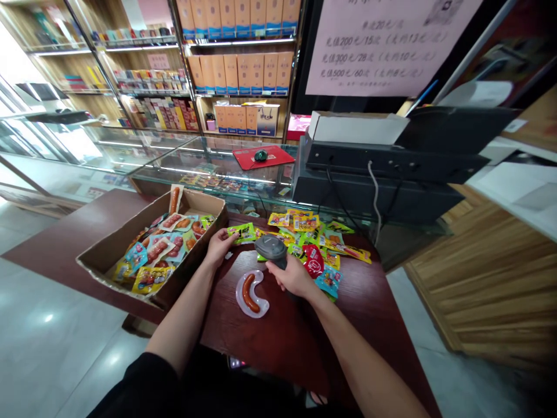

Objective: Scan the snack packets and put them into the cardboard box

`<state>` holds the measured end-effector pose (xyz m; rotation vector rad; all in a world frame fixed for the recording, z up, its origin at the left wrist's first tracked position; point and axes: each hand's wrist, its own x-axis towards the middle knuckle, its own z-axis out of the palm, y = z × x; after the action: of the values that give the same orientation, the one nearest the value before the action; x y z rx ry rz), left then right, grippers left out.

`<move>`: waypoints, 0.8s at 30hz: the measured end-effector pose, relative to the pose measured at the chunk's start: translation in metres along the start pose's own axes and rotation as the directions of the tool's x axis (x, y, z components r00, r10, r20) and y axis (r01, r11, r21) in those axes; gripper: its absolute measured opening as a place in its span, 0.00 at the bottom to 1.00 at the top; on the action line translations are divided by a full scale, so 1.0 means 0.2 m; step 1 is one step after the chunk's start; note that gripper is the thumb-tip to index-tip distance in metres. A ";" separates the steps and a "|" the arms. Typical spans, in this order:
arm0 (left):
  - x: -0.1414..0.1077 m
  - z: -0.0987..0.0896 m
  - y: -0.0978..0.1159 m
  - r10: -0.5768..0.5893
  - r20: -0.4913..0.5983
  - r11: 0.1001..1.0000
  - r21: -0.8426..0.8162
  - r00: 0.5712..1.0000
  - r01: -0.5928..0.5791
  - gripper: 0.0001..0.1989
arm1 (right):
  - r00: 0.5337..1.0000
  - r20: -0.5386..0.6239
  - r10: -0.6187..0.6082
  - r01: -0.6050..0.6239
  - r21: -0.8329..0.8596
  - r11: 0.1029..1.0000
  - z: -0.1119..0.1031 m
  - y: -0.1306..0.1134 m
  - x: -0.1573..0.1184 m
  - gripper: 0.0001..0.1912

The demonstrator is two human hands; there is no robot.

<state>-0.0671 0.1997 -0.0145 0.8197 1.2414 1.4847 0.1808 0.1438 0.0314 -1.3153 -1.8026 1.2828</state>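
My left hand (219, 246) pinches the near end of a green snack packet (242, 233), just right of the cardboard box. In my right hand (296, 275) is a dark grey barcode scanner (270, 248), fingers wrapped round its handle and its head pointing toward the packet. Below the scanner, a sausage in a curved clear pack (250, 294) lies on the dark red tabletop. Behind and right of the scanner spreads a pile of yellow and green snack packets (307, 223), with a red packet (313, 260) and a blue packet (329, 281) among them.
An open cardboard box (96, 254) of mixed snack packets stands at the left on the table (261, 348). Behind is a glass counter (195, 157) with a mouse (260, 155) on a red mat (278, 158). A black cash drawer (374, 188) with hanging cables stands at back right.
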 end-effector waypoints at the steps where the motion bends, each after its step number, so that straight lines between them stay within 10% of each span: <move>1: 0.00 0.00 0.00 0.002 0.001 1.000 0.000 1.000 -0.002 0.30 | 1.000 0.000 -0.002 0.002 -0.001 1.000 0.00 0.00 0.00 0.13; 7: -0.01 0.02 0.04 0.050 -0.034 0.998 0.033 0.998 -0.049 0.30 | 1.000 0.011 0.026 -0.026 -0.007 1.000 0.01 0.03 0.02 0.15; 14: -0.11 -0.01 0.34 0.230 0.009 0.970 0.072 0.973 -0.230 0.24 | 1.000 -0.004 -0.010 0.009 -0.040 0.999 0.01 0.03 0.02 0.17; 24: -0.20 -0.35 0.72 0.520 -0.200 0.833 0.334 0.831 -0.441 0.21 | 0.999 0.007 -0.054 0.054 -0.010 0.999 0.02 0.07 0.05 0.20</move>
<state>-0.1594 0.1431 0.1117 1.2102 1.5558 1.9164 0.1806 0.1525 0.0156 -1.2606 -1.8387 1.2527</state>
